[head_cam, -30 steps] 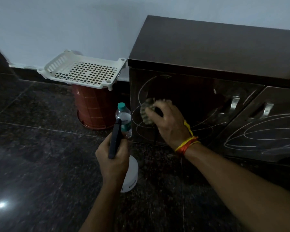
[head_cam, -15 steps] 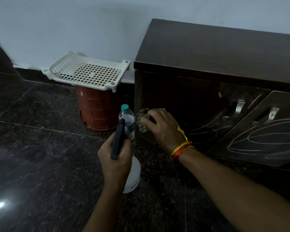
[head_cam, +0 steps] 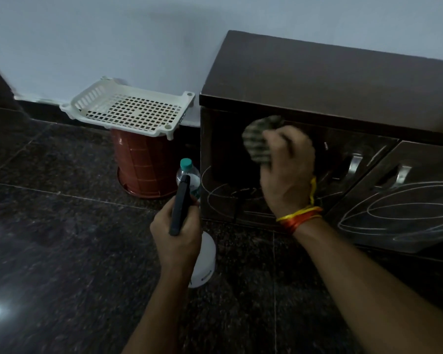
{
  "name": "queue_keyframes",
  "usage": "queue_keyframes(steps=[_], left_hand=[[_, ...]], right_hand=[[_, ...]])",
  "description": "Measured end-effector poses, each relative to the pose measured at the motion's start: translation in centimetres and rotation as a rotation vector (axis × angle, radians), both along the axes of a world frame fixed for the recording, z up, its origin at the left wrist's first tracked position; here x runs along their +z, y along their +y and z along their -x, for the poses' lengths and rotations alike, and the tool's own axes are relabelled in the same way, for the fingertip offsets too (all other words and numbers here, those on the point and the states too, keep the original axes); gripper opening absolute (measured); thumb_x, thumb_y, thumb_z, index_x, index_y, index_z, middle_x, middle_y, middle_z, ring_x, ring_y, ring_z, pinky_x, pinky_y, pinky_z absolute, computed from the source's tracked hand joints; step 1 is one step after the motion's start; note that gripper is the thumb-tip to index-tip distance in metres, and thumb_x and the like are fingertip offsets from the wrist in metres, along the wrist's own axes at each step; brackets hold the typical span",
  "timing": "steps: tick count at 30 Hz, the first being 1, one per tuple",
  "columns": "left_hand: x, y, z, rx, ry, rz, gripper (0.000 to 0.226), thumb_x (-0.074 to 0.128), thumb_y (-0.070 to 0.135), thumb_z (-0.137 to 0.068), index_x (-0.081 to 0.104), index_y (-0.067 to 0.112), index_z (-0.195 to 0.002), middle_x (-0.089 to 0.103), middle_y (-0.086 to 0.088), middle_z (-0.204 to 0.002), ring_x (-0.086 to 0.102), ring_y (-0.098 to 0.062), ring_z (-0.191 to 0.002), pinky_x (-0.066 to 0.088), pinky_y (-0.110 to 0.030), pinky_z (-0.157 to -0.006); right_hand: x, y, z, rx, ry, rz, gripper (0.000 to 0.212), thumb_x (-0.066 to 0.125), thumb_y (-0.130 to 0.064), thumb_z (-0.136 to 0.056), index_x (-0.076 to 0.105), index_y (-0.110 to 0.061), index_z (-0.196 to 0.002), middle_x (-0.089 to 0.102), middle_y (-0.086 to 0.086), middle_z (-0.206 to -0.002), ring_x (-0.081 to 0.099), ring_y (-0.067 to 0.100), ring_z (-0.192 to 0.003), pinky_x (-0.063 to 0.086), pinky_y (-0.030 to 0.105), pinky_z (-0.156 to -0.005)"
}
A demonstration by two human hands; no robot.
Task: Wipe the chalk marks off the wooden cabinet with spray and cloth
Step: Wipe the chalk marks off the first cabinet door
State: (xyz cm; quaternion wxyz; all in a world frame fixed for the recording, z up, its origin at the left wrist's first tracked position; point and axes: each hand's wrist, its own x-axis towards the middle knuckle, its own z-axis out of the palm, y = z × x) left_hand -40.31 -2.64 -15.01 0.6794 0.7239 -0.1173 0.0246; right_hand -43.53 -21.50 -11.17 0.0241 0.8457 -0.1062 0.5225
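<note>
A dark wooden cabinet [head_cam: 330,80] stands against the wall on the right. White chalk loops [head_cam: 223,198] remain low on its left door, and bigger chalk ovals [head_cam: 399,213] cover the right door. My right hand [head_cam: 288,172] presses a bunched striped cloth [head_cam: 257,141] against the upper part of the left door. My left hand [head_cam: 177,233] grips a spray bottle [head_cam: 202,261] with a white body and a black head, held just left of the cabinet.
A clear water bottle [head_cam: 188,175] with a teal cap stands on the floor by the cabinet's left corner. Behind it a cream plastic tray [head_cam: 131,108] rests on an upturned red-brown bucket [head_cam: 143,164]. The floor [head_cam: 62,238] is dark polished stone.
My right hand with the cloth went down to the lower left of the door, then up to its upper part. Chalk on the upper left door is gone. The spray bottle stayed put.
</note>
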Motion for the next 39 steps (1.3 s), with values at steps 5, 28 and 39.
queue_keyframes(steps=[5,28,39], left_hand=[[0.5,-0.4,0.4,-0.022,0.008,0.009,0.03,0.052,0.019,-0.08,0.053,-0.011,-0.076,0.045,-0.035,-0.059,0.045,-0.052,-0.054,0.036,-0.051,-0.043],[0.3,-2.9,2.4,-0.087,-0.004,-0.03,0.03,0.051,0.019,-0.078,0.053,-0.009,-0.07,0.053,-0.032,-0.056,0.05,-0.034,-0.045,0.038,-0.029,-0.04],[1.5,-6.2,5.5,-0.147,0.004,-0.017,0.03,0.058,0.003,-0.09,0.048,-0.006,-0.063,0.047,-0.037,-0.057,0.04,-0.037,-0.045,0.034,-0.031,-0.042]], right_hand=[[1.3,-0.5,1.0,-0.037,-0.067,-0.043,0.046,0.056,-0.002,-0.08,0.042,-0.019,-0.12,0.037,0.008,-0.116,0.046,0.028,-0.101,0.046,0.044,-0.082],[4.6,-0.2,1.5,-0.082,0.204,0.012,0.036,0.064,-0.014,-0.085,0.064,-0.023,-0.12,0.063,0.008,-0.102,0.058,0.029,-0.086,0.039,0.037,-0.069],[4.0,-4.8,9.2,-0.264,0.095,-0.267,0.04,0.064,-0.009,-0.078,0.059,-0.02,-0.117,0.056,0.012,-0.106,0.054,0.031,-0.089,0.042,0.041,-0.073]])
